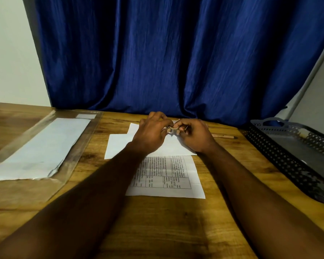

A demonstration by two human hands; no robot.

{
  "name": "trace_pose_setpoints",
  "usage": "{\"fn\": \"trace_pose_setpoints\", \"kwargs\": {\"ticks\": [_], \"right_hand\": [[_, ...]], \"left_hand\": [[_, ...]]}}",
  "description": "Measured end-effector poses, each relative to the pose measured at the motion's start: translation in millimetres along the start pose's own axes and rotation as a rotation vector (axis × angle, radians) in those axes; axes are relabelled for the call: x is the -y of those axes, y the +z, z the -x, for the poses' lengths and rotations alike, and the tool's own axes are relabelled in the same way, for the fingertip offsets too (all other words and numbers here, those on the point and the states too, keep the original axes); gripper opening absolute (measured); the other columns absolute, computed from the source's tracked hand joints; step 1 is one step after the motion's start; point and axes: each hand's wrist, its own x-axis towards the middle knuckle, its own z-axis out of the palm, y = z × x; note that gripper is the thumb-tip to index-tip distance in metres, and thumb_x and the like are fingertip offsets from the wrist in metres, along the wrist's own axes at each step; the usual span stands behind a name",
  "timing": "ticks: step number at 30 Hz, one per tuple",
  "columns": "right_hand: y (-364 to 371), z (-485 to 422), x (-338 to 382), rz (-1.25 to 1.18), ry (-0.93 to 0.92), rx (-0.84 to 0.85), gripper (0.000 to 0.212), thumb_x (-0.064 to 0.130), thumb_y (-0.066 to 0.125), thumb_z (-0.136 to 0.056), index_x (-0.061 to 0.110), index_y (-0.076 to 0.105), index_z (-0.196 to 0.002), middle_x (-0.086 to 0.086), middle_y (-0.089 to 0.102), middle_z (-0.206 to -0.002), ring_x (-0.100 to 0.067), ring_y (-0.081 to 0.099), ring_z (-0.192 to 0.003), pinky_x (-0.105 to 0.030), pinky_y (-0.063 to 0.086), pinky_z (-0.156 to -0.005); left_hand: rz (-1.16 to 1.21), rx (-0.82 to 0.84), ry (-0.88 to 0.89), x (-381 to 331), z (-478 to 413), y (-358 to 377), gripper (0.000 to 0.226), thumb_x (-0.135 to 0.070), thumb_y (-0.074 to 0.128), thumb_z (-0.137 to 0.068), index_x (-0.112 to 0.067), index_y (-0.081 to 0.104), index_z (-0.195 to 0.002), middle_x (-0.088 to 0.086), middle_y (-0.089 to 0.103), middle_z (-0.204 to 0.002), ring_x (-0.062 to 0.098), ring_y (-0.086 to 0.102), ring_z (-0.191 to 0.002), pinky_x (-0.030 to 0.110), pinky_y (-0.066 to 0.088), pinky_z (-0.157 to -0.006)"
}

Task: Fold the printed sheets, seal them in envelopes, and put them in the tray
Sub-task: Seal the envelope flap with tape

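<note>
Fingers (158,117) of the left hand (151,134) and of the right hand (195,135) are curled and meet tip to tip, pinching a small pale strip (173,129) between them just above the far edge of the envelope (120,144). What the strip is cannot be told for sure. It may be the backing of the envelope's seal, which would explain why both hands work at one tiny spot.

The envelope lies flat on the worktop (157,225), probably so that it stays put without being held. The printed sheet (165,176) lies just nearer the person than the envelope, touching or slightly under its near edge, text up and showing crease lines; it seems folded and waiting to go in.

The tray (281,161) stands well to the right of the envelope, within reach for the last step. A pen (224,136) lies between envelope and tray. To the left of the envelope a clear plastic sleeve (82,139) holds white paper (45,146).
</note>
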Motion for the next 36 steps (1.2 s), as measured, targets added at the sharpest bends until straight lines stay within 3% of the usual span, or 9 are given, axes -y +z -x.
{"fn": "trace_pose_setpoints", "kwargs": {"ticks": [7,11,18,23,28,32,36], "right_hand": [[-1,3,2,0.130,-0.068,-0.018,0.036,0.021,0.072,-0.088,0.039,0.060,-0.118,0.012,0.071,-0.087,-0.011,0.065,-0.084,-0.047,0.045,-0.098],[-6,4,4,0.065,-0.065,-0.100,0.052,0.011,0.071,-0.084,0.040,0.057,-0.125,0.013,0.069,-0.088,-0.004,0.063,-0.078,-0.041,0.044,-0.094],[-2,2,-1,0.043,-0.086,-0.018,0.020,0.023,0.064,-0.087,0.037,0.077,-0.093,0.025,0.075,-0.090,-0.005,0.068,-0.082,-0.054,0.056,-0.090],[-9,3,1,-0.067,-0.117,-0.071,0.018,0.007,0.068,-0.086,0.023,0.071,-0.090,0.010,0.071,-0.082,-0.010,0.066,-0.073,-0.040,0.056,-0.067],[-11,4,4,-0.050,-0.135,0.009,0.029,0.007,0.071,-0.088,0.026,0.079,-0.109,0.009,0.075,-0.089,-0.011,0.068,-0.077,-0.025,0.055,-0.068],[-10,2,2,-0.030,-0.098,0.038,0.023,0.008,0.072,-0.086,0.026,0.082,-0.096,0.010,0.075,-0.082,-0.007,0.065,-0.069,-0.024,0.051,-0.063],[-10,3,7,-0.043,-0.014,0.004,0.019,0.006,0.077,-0.084,0.024,0.081,-0.089,0.011,0.074,-0.076,-0.003,0.064,-0.066,-0.021,0.051,-0.062]], "left_hand": [[-0.015,-0.015,0.002,3,-2,0,0.026,-0.027,0.055,-0.105,-0.031,0.066,-0.129,-0.001,0.054,-0.138,0.021,0.044,-0.132,0.047,0.038,-0.103],[-0.053,-0.013,-0.001,7,-1,0,0.026,-0.027,0.054,-0.106,-0.030,0.065,-0.130,0.000,0.054,-0.136,0.023,0.046,-0.127,0.045,0.036,-0.096],[-0.090,0.016,0.056,7,-2,3,0.025,-0.025,0.054,-0.105,-0.033,0.066,-0.126,-0.001,0.051,-0.137,0.021,0.042,-0.129,0.045,0.034,-0.096],[-0.098,0.011,0.103,6,-2,2,0.025,-0.028,0.053,-0.105,-0.035,0.068,-0.124,-0.002,0.051,-0.133,0.020,0.043,-0.126,0.049,0.036,-0.097],[-0.113,-0.010,0.134,7,-2,3,0.027,-0.030,0.056,-0.103,-0.038,0.069,-0.126,-0.003,0.051,-0.127,0.020,0.044,-0.121,0.044,0.029,-0.089],[-0.115,-0.029,0.164,5,-1,1,0.021,-0.031,0.058,-0.102,-0.037,0.073,-0.115,-0.006,0.051,-0.122,0.018,0.044,-0.119,0.036,0.014,-0.086],[-0.101,-0.081,0.154,2,-1,0,0.018,-0.028,0.062,-0.099,-0.036,0.073,-0.112,-0.007,0.053,-0.121,0.018,0.046,-0.118,0.037,0.017,-0.090]]}}
